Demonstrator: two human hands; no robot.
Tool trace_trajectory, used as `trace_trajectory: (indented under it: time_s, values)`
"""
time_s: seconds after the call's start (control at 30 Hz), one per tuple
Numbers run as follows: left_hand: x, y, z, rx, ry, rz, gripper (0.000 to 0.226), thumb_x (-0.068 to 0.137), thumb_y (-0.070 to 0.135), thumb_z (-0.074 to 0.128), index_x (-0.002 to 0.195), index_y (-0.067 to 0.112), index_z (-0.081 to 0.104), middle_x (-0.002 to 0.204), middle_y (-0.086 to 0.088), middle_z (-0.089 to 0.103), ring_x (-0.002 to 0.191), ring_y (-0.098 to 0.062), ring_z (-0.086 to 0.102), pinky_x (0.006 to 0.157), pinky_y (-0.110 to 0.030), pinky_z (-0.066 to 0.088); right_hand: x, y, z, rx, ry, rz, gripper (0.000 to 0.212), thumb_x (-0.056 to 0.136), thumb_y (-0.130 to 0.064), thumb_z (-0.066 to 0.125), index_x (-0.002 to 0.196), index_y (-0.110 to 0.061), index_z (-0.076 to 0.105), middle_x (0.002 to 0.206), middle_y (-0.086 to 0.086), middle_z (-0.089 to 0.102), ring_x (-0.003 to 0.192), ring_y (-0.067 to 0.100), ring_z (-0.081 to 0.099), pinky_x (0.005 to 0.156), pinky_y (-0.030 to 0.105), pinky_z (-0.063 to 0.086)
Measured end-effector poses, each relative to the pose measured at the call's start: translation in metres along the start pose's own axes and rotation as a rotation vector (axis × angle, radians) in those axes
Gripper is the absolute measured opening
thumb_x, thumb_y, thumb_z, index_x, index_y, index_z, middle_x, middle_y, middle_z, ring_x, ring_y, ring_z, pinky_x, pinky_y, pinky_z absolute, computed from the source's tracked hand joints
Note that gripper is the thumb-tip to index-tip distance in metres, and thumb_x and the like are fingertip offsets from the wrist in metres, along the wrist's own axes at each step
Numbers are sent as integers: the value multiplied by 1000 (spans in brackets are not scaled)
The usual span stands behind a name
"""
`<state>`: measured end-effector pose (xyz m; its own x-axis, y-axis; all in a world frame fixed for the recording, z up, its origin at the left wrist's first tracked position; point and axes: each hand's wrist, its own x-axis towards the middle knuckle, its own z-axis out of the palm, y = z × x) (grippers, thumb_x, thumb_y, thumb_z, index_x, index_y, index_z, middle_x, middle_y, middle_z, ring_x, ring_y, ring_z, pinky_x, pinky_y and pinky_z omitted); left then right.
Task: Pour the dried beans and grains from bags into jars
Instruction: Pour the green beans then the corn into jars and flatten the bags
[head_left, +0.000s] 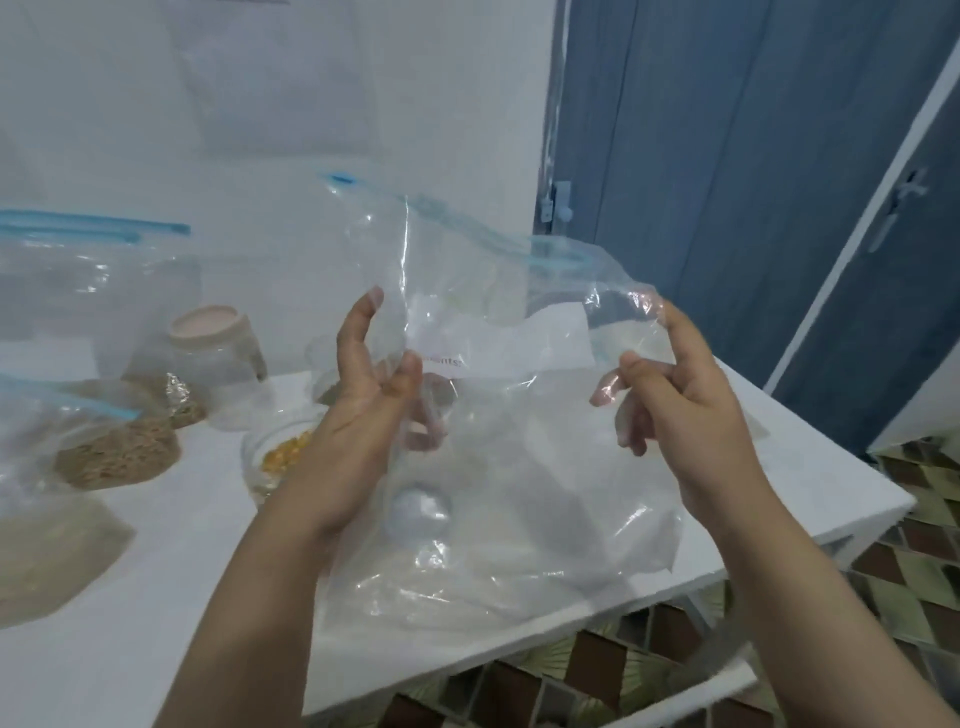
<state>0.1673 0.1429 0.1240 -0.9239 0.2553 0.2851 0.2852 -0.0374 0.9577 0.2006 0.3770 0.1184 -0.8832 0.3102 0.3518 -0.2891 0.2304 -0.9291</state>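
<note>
A large clear zip bag (498, 291) with a blue seal strip and a white label hangs in the air over the white table (171, 597); no grain shows inside it. My left hand (363, 405) grips its left side, with the thumb pressing on the plastic. My right hand (670, 384) pinches its right edge between thumb and index finger. Behind my left arm stands a glass jar (275, 457) holding yellow grains. A second jar with a beige lid (213, 343) sits further back.
Bags of brown grain (114, 452) and pale grain (47, 551) lie at the left, with a tall clear bag (88, 291) behind them. The table's right edge drops to a tiled floor (909, 571). A blue door (727, 182) stands behind.
</note>
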Motion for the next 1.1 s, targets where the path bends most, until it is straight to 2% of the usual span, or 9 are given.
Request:
trace_trajectory:
  time_s: [0.13,0.23,0.37,0.47,0.53,0.63,0.77,0.9,1.1]
  values:
    - [40,-28,56,-79,59,-39,66,85,53,53,142,58,18,96,-9,63,70,-14,63,66,-26,57,39,26,-62,15,-15,79,49,102,-12,48,135,-48,48,81,17,65,50,17,47,48,24,42]
    - [65,-47,98,-70,142,-45,64,95,29,56,142,46,16,100,-10,69,67,-16,67,64,-28,59,64,53,-100,43,0,166,45,102,-14,49,131,-48,49,78,6,68,51,17,48,46,22,41]
    - [90,-82,139,-46,183,-99,58,100,17,54,135,53,24,109,-8,70,73,-22,71,66,-30,59,91,89,-134,22,0,248,45,102,-13,48,139,-40,46,80,6,72,51,17,49,46,22,41]
    - [104,-106,162,6,151,-198,43,104,21,47,141,39,37,124,-6,62,78,-17,73,72,-16,55,112,114,-149,-28,20,294,50,100,-12,48,138,-43,47,80,5,71,51,15,48,49,22,42]
    - [111,-123,173,86,126,-330,40,104,31,44,143,35,37,128,1,57,79,-12,72,62,-6,47,127,132,-153,-76,8,340,52,99,-12,48,141,-43,44,80,3,72,52,14,48,50,21,43]
    - [115,-150,177,157,78,-561,40,104,37,42,143,40,35,118,0,62,77,-16,67,60,-18,46,147,157,-149,-177,-70,454,57,96,-10,44,145,-40,39,85,5,73,51,16,49,52,23,45]
    - [103,-180,173,232,46,-632,37,99,17,49,133,32,47,85,-6,61,44,-10,46,41,-18,35,159,184,-140,-290,-184,567,62,94,-11,45,150,-35,32,88,2,74,51,17,54,54,25,48]
    - [101,-194,172,264,153,-598,35,97,21,50,131,31,51,101,-2,58,60,-14,51,49,-21,39,158,191,-140,-242,-139,649,64,96,-22,54,153,-27,25,98,7,72,56,20,58,60,29,52]
    - [103,-197,184,-147,263,-597,12,100,26,56,103,16,63,78,3,51,49,-7,41,46,-17,37,128,176,-158,-407,-183,604,70,93,-34,58,152,-35,21,115,7,66,91,23,67,78,34,56]
